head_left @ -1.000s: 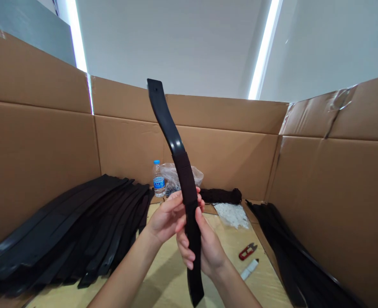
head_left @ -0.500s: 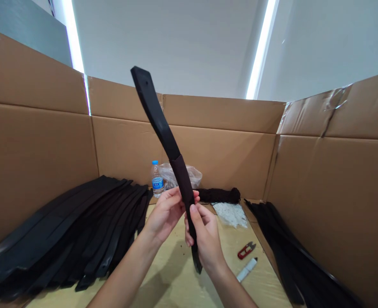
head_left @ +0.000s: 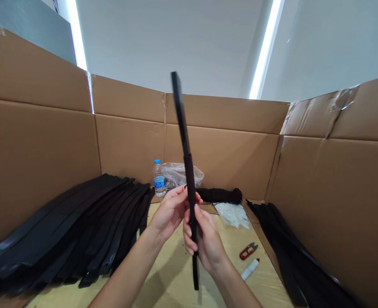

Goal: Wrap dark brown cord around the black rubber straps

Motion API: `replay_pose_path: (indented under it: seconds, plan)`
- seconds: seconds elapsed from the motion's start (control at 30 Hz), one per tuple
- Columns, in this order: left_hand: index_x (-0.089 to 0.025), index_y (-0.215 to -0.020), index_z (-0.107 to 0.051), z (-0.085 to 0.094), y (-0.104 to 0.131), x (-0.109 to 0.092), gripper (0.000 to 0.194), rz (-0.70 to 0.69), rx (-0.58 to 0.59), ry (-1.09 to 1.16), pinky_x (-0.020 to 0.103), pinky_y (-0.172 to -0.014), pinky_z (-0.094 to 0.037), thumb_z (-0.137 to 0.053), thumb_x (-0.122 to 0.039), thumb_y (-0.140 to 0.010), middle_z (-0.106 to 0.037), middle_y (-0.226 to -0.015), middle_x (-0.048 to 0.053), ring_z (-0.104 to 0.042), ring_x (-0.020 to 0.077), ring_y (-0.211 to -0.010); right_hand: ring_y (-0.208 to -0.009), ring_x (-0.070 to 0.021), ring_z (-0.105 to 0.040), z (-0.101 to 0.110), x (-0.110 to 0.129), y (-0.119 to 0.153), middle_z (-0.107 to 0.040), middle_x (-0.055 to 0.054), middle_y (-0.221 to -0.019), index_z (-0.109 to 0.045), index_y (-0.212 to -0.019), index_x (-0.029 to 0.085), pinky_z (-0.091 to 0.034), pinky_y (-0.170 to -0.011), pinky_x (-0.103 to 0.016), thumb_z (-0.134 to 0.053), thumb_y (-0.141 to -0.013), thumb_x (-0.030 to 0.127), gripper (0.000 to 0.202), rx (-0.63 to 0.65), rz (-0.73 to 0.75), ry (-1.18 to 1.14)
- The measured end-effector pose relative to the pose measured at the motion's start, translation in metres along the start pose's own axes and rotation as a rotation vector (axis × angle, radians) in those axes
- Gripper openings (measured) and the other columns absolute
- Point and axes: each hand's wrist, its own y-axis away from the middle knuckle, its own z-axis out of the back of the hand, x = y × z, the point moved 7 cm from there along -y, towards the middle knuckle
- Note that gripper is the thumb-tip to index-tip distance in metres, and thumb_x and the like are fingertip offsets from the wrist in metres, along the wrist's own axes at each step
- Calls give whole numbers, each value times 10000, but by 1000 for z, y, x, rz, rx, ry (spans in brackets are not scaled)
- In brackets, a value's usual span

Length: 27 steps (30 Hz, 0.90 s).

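A long, black, slightly curved strip (head_left: 182,124) stands nearly upright before me, turned so its narrow edge faces the camera. Around its middle sits a dark brown fabric sleeve (head_left: 190,175). My left hand (head_left: 171,211) pinches the lower part of this sleeve, with fingertips showing on both sides. Just below, my right hand (head_left: 205,235) is wrapped round the strip, thumb in front and fingers curled behind. The strip's lower end hangs free over the table.
Many similar black strips (head_left: 80,226) lie piled at left, with more dark strips (head_left: 291,248) at right. Red thread snips (head_left: 248,251), a white marker (head_left: 250,269), a bag of white bits (head_left: 232,214), dark yarn (head_left: 221,195), a water bottle (head_left: 159,182) and cardboard walls (head_left: 221,145) surround the table.
The strip has turned about its length from its broad face to its narrow edge, and its top has swung right to nearly upright. Both hands keep hold.
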Motion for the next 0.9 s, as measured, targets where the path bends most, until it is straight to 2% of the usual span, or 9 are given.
replay_pose_path:
  seconds: [0.1,0.2,0.27,0.37,0.5,0.6,0.77,0.9]
  plan:
    - [-110,-658,-627,5,1,0,344,11,-78,-33,152,-454,-449,-870,-322,-537,-672,-612,41,-575,91,-492,-257,-14,-311,-5,-7,0,-470,82,-447,-513,-706,155,-301,-257,-134,-664,-657,681,549,64,-60,-49]
    - [-109,-636,-601,12,2,-3,401,-16,-155,-56,160,-495,-486,-892,-337,-482,-653,-596,30,-585,94,-510,-294,-23,-367,-1,-2,-2,-500,87,-518,-512,-802,166,-340,-283,-137,-693,-688,609,492,4,83,28]
    - [-115,-631,-578,15,2,-5,425,-36,-176,-84,170,-437,-470,-892,-353,-470,-623,-568,10,-566,96,-467,-352,-32,-417,4,3,-3,-503,93,-556,-493,-857,181,-381,-329,-134,-721,-705,544,454,-79,203,104]
    - [-134,-652,-551,16,2,-5,390,-26,-157,-119,185,-317,-399,-851,-358,-544,-593,-549,-12,-499,92,-373,-438,-41,-453,9,11,0,-515,82,-594,-472,-869,188,-415,-395,-132,-696,-745,525,423,-168,311,195]
    - [-133,-628,-523,12,1,-4,319,-45,-116,-68,165,-377,-445,-813,-263,-604,-605,-584,-1,-537,85,-443,-431,-44,-416,8,18,4,-522,71,-607,-456,-872,201,-363,-370,-128,-632,-800,534,384,-186,346,256]
    - [-145,-617,-501,7,0,0,326,-19,-55,-58,177,-338,-423,-795,-284,-631,-601,-576,-10,-511,84,-386,-432,-47,-416,8,24,7,-516,71,-604,-457,-871,203,-354,-375,-132,-631,-805,525,371,-184,377,279]
    - [-135,-675,-557,5,1,-2,349,-18,-28,-79,186,-298,-391,-806,-375,-627,-630,-609,8,-498,89,-358,-420,-32,-405,4,24,6,-518,71,-585,-447,-824,191,-339,-375,-118,-633,-819,502,363,-105,356,287]
    - [-126,-726,-628,1,3,-5,279,-12,-9,-65,193,-394,-451,-797,-337,-655,-693,-694,54,-601,130,-493,-370,-39,-385,1,16,3,-520,80,-549,-474,-944,195,-343,-334,-131,-604,-838,514,360,-13,279,179]
